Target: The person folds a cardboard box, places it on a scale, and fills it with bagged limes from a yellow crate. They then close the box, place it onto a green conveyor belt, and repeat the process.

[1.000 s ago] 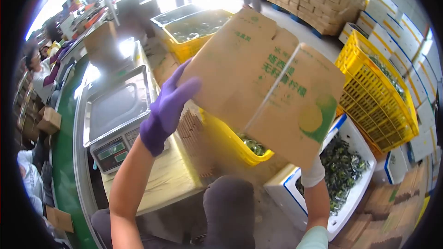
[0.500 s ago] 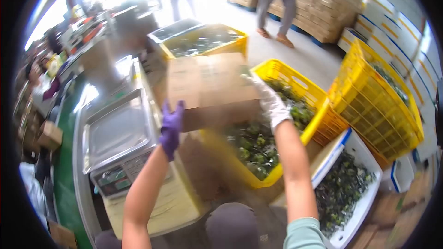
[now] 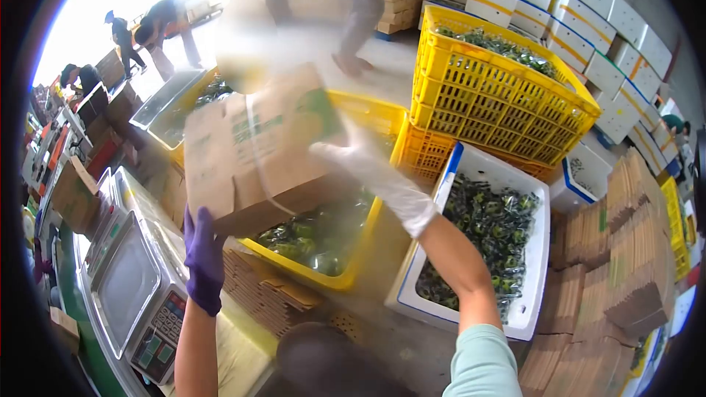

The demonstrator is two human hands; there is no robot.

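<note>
Fingers of the left hand (image 3: 203, 261), in a purple glove, point upward and press flat against the lower left corner of a cardboard box (image 3: 254, 151), close together rather than curled around anything. The right hand (image 3: 371, 173), in a white glove, lies on the right side of the box with its fingers spread over the cardboard; it is blurred, so how firmly they grip cannot be told. Between the two hands the box is held up in the air, tilted, its taped side and green print facing the camera.

Below the box sits a yellow crate (image 3: 334, 272) holding green fruit (image 3: 309, 239). Just to the right of it stands a white foam box (image 3: 533, 250) filled with more of the same dark green fruit. Behind that, stacked yellow crates (image 3: 500, 103) hold another load, and white cartons (image 3: 581, 22) are piled along the wall. Flattened cardboard (image 3: 632, 250) stands in bundles at the far right, and another stack (image 3: 268, 298) lies under the near edge of the yellow crate.

At the lower left a weighing scale (image 3: 129, 287) with a metal tray and a keypad sits next to the left forearm. Other people work in the bright background at the upper left.
</note>
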